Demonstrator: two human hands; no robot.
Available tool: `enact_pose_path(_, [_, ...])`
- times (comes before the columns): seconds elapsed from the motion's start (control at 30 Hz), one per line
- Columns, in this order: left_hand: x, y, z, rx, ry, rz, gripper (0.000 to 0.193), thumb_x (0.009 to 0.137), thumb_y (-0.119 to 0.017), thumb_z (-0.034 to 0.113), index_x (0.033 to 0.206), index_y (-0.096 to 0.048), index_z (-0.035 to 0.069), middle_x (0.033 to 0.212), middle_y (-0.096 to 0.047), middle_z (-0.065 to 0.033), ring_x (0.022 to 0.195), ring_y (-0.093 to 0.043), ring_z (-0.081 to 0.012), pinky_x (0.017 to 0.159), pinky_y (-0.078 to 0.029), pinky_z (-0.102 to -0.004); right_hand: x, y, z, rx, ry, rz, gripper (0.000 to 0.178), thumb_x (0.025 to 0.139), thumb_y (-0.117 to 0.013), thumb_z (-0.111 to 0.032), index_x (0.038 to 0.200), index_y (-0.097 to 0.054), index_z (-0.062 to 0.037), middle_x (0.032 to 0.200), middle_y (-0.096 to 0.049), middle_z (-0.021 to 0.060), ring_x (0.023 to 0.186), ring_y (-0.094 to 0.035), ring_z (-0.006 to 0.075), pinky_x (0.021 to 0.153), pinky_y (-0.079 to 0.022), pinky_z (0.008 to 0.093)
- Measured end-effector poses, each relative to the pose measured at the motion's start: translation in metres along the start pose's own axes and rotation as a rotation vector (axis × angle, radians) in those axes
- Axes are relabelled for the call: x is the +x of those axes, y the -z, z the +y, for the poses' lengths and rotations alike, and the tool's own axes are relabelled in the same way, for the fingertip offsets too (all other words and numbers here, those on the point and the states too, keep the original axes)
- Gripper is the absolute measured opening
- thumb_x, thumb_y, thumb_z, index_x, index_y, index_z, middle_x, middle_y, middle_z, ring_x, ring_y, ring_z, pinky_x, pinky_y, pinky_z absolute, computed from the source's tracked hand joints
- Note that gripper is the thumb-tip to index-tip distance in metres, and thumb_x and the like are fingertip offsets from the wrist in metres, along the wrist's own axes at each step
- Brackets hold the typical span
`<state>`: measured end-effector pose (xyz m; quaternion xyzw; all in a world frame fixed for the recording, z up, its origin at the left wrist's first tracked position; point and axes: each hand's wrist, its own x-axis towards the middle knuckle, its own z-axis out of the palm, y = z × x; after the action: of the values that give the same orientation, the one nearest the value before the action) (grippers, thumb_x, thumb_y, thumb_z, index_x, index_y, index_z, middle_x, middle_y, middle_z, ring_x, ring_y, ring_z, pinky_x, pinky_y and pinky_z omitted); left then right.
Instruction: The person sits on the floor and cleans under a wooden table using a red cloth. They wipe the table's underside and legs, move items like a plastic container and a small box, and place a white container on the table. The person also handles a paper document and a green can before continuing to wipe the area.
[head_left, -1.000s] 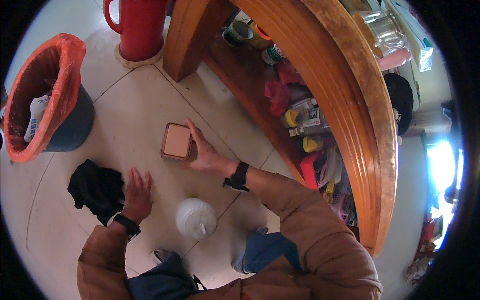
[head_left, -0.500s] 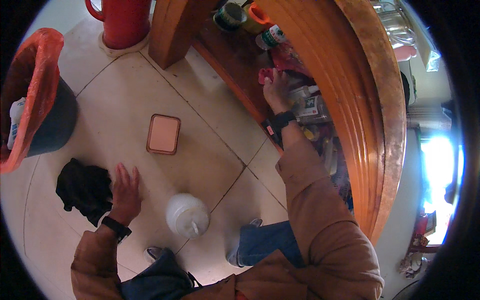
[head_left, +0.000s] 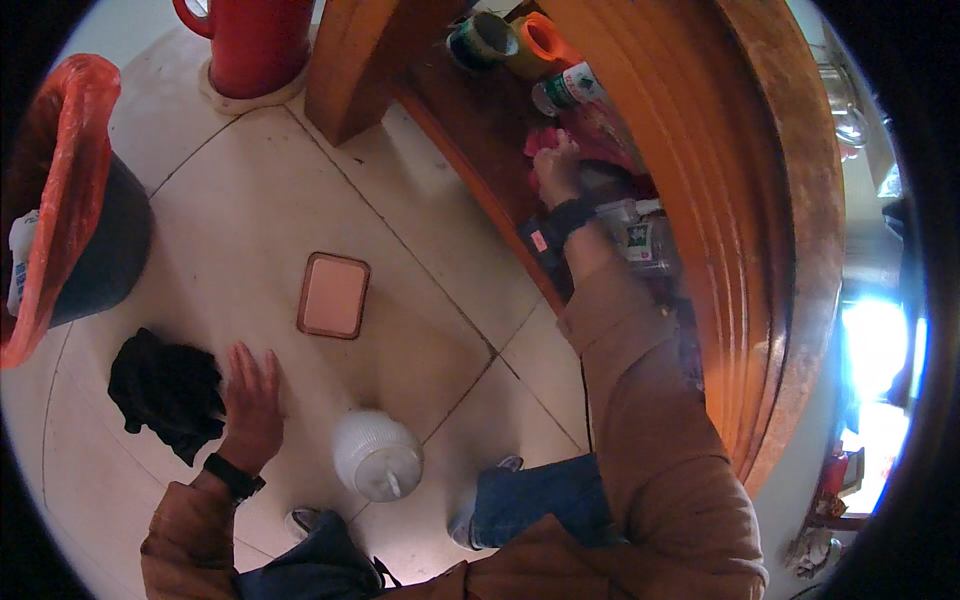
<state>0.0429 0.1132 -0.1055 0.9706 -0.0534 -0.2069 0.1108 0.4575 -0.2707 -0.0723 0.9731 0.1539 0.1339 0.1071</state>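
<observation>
My left hand [head_left: 250, 400] rests flat on the tiled floor, fingers spread, beside a crumpled black cloth [head_left: 165, 390]. My right hand [head_left: 557, 165] reaches onto the low wooden shelf [head_left: 470, 110] under the counter and touches a red packet [head_left: 545, 140] among the items there; whether it grips the packet is hidden. A flat pink rectangular tray [head_left: 334, 294] lies on the floor between my arms. A white ribbed jar [head_left: 376, 455] stands near my knees.
A dark bin lined with an orange bag [head_left: 60, 200] stands at the left. A red container [head_left: 258, 40] sits at the top by a wooden post [head_left: 370, 60]. Tape rolls [head_left: 510, 40] and bottles [head_left: 572, 85] crowd the shelf.
My right hand left the pink tray on the floor and moved up and right to the shelf, reaching the red packet. My left hand stayed on the floor.
</observation>
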Motion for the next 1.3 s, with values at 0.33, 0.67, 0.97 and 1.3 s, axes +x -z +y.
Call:
enact_pose_path(0.33, [-0.002,-0.015,-0.002,0.258,-0.057,0.137,0.086,0.071,-0.068,0.026,0.141,-0.025,-0.003,0.143,-0.014,-0.0378,0.136,-0.013,-0.0499,0.109,-0.019,-0.0503,-0.007,0.056,-0.076,0.804,-0.068,0.029,0.046,0.073,-0.051,0.002,0.119,-0.057,-0.0014,0.128,-0.047,0.0221,0.12,-0.044,0.0382,0.104,-0.034,0.0388])
enact_pose_path(0.67, [0.0,-0.021,-0.009,0.084,-0.064,0.159,0.095,0.066,-0.077,0.026,0.141,-0.025,-0.001,0.144,-0.014,-0.0353,0.137,-0.013,-0.0475,0.111,-0.018,-0.0485,-0.106,0.084,-0.065,0.86,-0.024,0.039,0.052,0.073,-0.047,0.009,0.122,-0.057,-0.0074,0.129,-0.048,0.0175,0.122,-0.044,0.0339,0.106,-0.032,0.0379])
enact_pose_path(0.97, [0.0,-0.008,-0.002,0.095,-0.043,0.091,0.077,0.075,-0.063,0.02,0.139,-0.028,-0.004,0.142,-0.017,-0.038,0.135,-0.015,-0.0488,0.11,-0.019,-0.0467,-0.038,0.072,-0.099,0.946,-0.318,-0.012,0.049,0.076,-0.057,-0.004,0.125,-0.052,-0.0001,0.127,-0.048,0.017,0.12,-0.045,0.0318,0.105,-0.034,0.036])
enact_pose_path(1.3, [0.001,-0.005,-0.002,0.157,-0.003,0.058,0.083,0.075,-0.066,0.028,0.141,-0.025,-0.001,0.143,-0.015,-0.038,0.136,-0.014,-0.0486,0.109,-0.02,-0.0463,0.024,0.074,-0.122,0.895,0.071,-0.035,0.053,0.078,-0.064,-0.016,0.127,-0.05,0.0016,0.131,-0.044,0.0217,0.123,-0.042,0.0359,0.105,-0.034,0.0376])
